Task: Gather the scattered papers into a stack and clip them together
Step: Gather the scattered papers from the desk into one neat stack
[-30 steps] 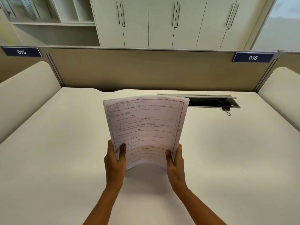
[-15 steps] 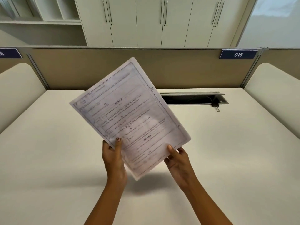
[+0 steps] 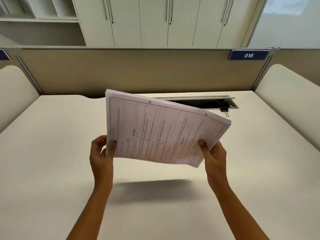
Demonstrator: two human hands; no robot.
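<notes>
Stack of printed papers [image 3: 161, 134] held in the air above the desk, turned sideways so the lines of print run up and down, far right corner sagging. Left hand [image 3: 101, 153] closed on the stack's near left corner, thumb on the printed face, fingers curled behind. Right hand [image 3: 213, 153] pinched shut on the near right corner, thumb on top, fingers underneath. Soft shadow of the sheets on the desk just below them.

Broad cream desk [image 3: 52, 170], plain and matte, with a wavy notch in its far edge. Open cable tray [image 3: 199, 102] sunk into the far right of the top, metal flap raised along its back. Black binder clip [image 3: 224, 110] at the tray's near right edge, wire handle pointing toward the person, well apart from both hands.

Beige partition panel [image 3: 138, 71] along the back of the desk, with a blue plate reading 016 [image 3: 248, 55] at its top right. Rounded cream side dividers left and right. Beyond the partition, tall white cabinets [image 3: 155, 21] with slim vertical handles, open shelving [image 3: 39, 19] to the left.
</notes>
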